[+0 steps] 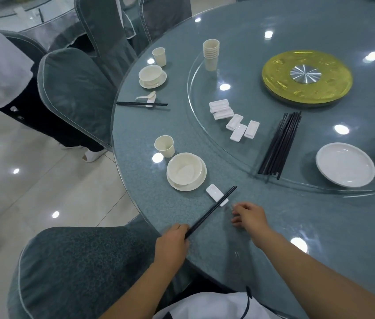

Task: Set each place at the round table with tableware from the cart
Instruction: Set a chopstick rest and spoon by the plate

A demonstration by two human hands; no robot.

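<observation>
The near end of a pair of black chopsticks (209, 212) is pinched by the left hand (173, 237) at the desk (296, 226) edge, while the far end is laid over a white rest (216, 195), probably so that the tips are kept off the surface. The right hand (249, 215), at about 3 o'clock from the rest, lies with fingers loosely curled and nothing held. Bowl on saucer (186, 172) and cup (164, 146) are set at 11 o'clock from the rest, and no spoon is seen there yet.

Bare tabletop (273, 226) right of chopstick rest (216, 194)
</observation>
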